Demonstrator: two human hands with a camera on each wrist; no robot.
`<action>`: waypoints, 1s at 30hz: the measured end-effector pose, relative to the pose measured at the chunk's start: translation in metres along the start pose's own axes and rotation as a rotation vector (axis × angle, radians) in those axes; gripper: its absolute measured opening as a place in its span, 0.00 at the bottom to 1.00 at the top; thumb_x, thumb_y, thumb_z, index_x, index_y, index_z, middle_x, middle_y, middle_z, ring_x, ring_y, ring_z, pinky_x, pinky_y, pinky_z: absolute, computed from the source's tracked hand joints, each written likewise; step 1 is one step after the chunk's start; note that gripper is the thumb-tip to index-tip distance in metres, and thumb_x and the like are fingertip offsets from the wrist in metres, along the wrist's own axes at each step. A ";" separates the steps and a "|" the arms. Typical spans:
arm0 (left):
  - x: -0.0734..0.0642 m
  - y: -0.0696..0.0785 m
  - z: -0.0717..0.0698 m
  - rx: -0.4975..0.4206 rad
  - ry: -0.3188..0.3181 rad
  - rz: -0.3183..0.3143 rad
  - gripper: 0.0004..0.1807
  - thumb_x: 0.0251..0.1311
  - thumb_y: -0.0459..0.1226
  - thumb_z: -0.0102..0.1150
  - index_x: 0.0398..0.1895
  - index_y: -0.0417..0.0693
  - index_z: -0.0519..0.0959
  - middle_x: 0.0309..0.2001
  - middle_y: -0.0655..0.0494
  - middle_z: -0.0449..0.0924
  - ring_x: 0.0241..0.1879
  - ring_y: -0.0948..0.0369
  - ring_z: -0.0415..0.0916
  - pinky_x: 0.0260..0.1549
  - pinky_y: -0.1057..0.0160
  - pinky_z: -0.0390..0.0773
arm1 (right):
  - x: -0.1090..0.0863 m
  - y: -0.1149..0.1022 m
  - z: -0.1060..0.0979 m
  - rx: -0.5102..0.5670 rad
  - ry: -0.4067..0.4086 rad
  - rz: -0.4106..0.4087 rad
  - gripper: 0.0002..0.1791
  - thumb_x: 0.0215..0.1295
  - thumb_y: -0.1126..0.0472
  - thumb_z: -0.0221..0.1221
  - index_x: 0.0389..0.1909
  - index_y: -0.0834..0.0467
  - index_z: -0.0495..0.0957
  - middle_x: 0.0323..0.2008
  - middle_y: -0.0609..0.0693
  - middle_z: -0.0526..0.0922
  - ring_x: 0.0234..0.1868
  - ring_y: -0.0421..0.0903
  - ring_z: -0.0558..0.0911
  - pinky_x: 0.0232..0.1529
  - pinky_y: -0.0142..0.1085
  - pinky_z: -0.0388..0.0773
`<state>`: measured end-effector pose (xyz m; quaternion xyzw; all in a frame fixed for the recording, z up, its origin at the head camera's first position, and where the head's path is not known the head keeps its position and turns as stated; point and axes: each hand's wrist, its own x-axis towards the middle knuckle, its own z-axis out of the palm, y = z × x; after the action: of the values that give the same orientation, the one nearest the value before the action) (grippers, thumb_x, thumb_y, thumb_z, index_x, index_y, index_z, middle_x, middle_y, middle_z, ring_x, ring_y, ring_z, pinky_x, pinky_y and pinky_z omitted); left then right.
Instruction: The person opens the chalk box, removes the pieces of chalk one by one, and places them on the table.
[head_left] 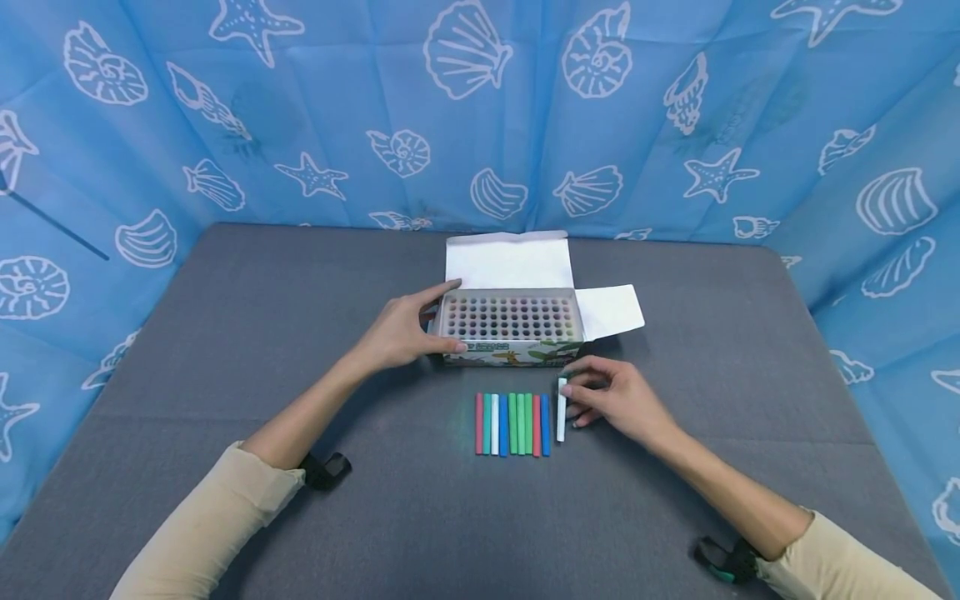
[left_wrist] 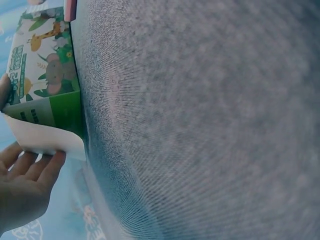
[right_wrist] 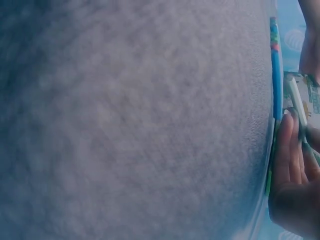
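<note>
My left hand (head_left: 397,332) grips the left end of an open chalk box (head_left: 517,354), its thumb on the front face and a finger along the top edge. In the left wrist view its other fingers touch a white side flap (left_wrist: 47,140). Inside the box stand rows of chalk ends (head_left: 510,317). Between thumb and fingers my right hand (head_left: 615,398) pinches a white chalk stick (head_left: 561,412). That stick is just right of a row of chalk sticks (head_left: 521,425) in red, teal, white, blue and green, lined up before the box.
The box's white lid (head_left: 510,260) is folded back, and another flap (head_left: 611,311) sticks out to the right. Grey cloth covers the table (head_left: 300,308). A blue curtain (head_left: 517,125) with shell prints hangs behind and at both sides.
</note>
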<state>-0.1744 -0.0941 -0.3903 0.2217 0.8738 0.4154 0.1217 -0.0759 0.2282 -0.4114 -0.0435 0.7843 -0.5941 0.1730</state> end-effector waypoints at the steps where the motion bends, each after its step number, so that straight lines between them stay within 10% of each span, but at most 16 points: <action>1: 0.000 0.000 0.000 -0.001 0.000 -0.002 0.52 0.49 0.46 0.78 0.77 0.54 0.60 0.68 0.38 0.68 0.65 0.43 0.69 0.61 0.49 0.73 | 0.001 0.001 0.000 0.003 -0.006 0.008 0.17 0.67 0.65 0.63 0.53 0.71 0.77 0.36 0.61 0.85 0.30 0.50 0.87 0.31 0.45 0.86; 30: -0.001 0.001 0.001 0.089 0.020 0.013 0.52 0.51 0.49 0.76 0.78 0.55 0.59 0.73 0.43 0.62 0.71 0.44 0.60 0.66 0.41 0.64 | 0.003 0.006 0.001 -0.185 0.044 0.075 0.13 0.63 0.63 0.67 0.45 0.67 0.86 0.34 0.56 0.88 0.28 0.46 0.88 0.32 0.35 0.85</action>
<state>-0.1735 -0.0936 -0.3904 0.2282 0.8912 0.3790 0.1002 -0.0779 0.2287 -0.4182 -0.0170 0.8405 -0.5130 0.1732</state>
